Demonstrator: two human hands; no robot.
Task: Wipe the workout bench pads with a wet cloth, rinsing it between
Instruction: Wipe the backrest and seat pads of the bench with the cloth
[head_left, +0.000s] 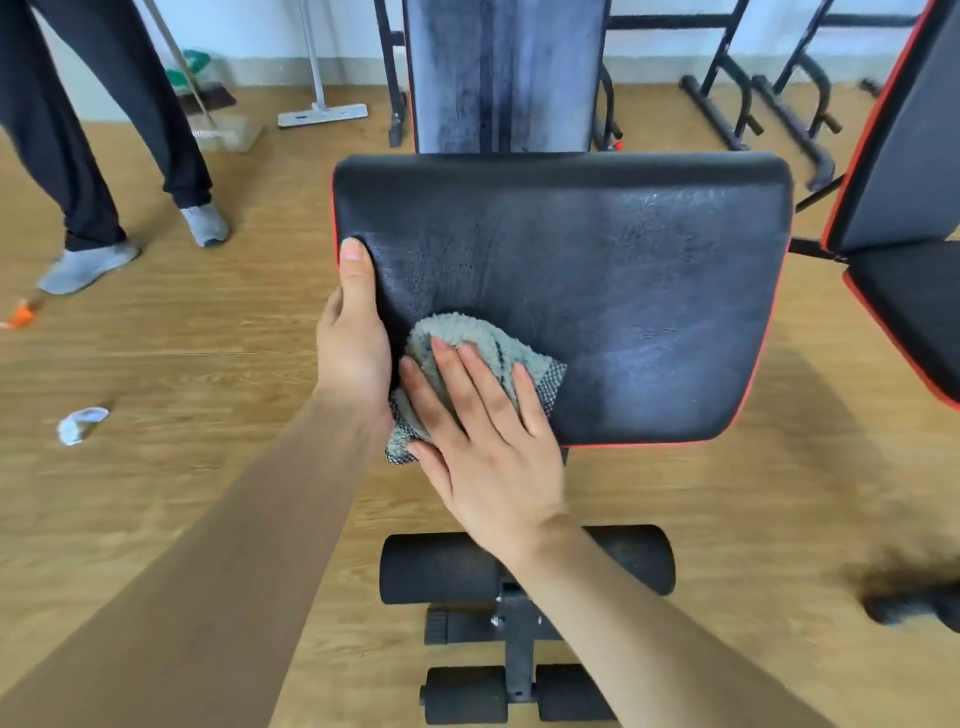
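Foam rollers (436, 566) nearest. Above them, R hand (483, 431) lies flat, fingers straight, pressing grey cloth (467, 332) onto near-left corner of seat pad (623, 286). L hand (353, 338) grips pad's left edge, thumb on top. Best approach: brace w/ L, sweep evenly across to right edge, then do streaky back pad (498, 78) beyond.

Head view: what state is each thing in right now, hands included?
Black leather seat pad with red piping: lying flat, streaked with wipe marks.
Grey fluffy cloth: bunched, pressed on the pad's near left corner, overhanging its edge.
Left hand: grips the pad's left edge, thumb on top.
Right hand: flat on the cloth, fingers straight.
Grey back pad: raised, dark streaks down it.
Black foam roller: below the seat, partly hidden by the right forearm.
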